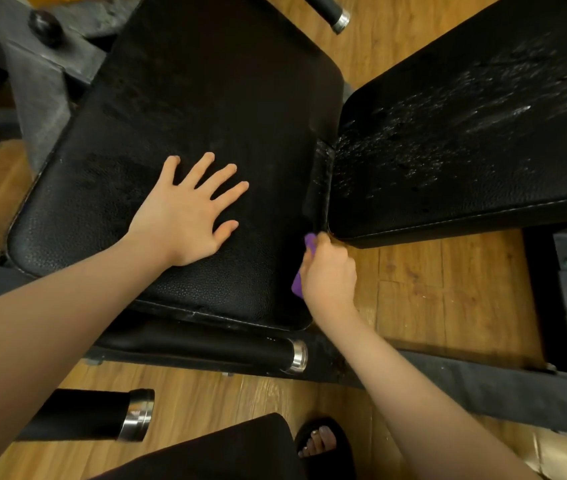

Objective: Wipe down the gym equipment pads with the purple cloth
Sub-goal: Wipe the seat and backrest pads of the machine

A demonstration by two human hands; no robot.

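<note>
A wide black seat pad (pixel 206 98) fills the middle of the view. My left hand (pixel 188 209) lies flat on it with the fingers spread. To the right a second black pad (pixel 465 150) slopes away, speckled with white droplets or flecks. My right hand (pixel 329 271) grips the purple cloth (pixel 301 275) at the right edge of the seat pad, just below the narrow gap between the two pads. Most of the cloth is hidden inside the fist; only a purple strip shows on its left side.
Black foam roller bars with chrome end caps sit below the seat (pixel 292 356), at lower left (pixel 136 414) and at the top (pixel 339 17). A grey metal frame (pixel 43 81) stands at upper left, a black frame beam (pixel 483 386) at lower right. My sandalled foot (pixel 320 441) stands on the wooden floor.
</note>
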